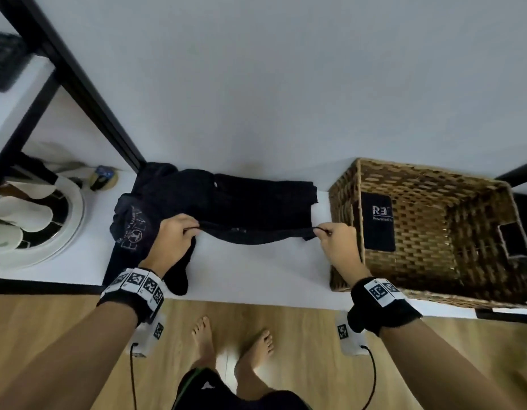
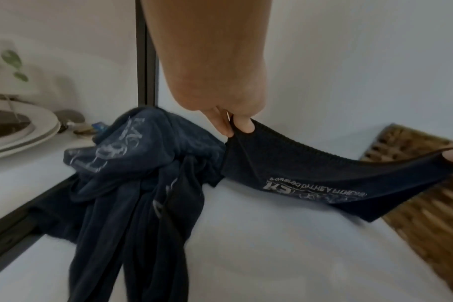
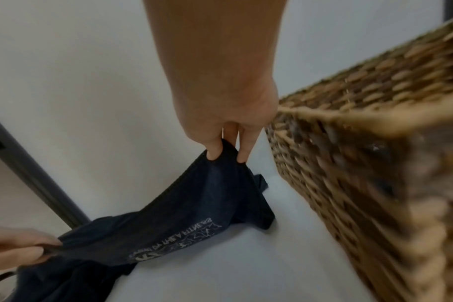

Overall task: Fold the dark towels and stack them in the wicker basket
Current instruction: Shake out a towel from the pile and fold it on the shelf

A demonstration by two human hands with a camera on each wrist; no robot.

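the left hand (image 1: pixel 174 235) and the right hand (image 1: pixel 339 242) each pinched one near corner of the dark, soft printed towel (image 1: pixel 256 208), and the edge sagged between them above the white shelf top (image 1: pixel 256 270). it looked light and limp, so corners seemed the best place to hold. the brown woven wicker basket (image 1: pixel 433 184) stood just beside the right hand, with one folded dark towel (image 1: pixel 377 223) inside.

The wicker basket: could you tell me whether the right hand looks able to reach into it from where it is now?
Probably yes: the right hand is just beside the wicker basket, whose top is open, but it pinches the dark towel.
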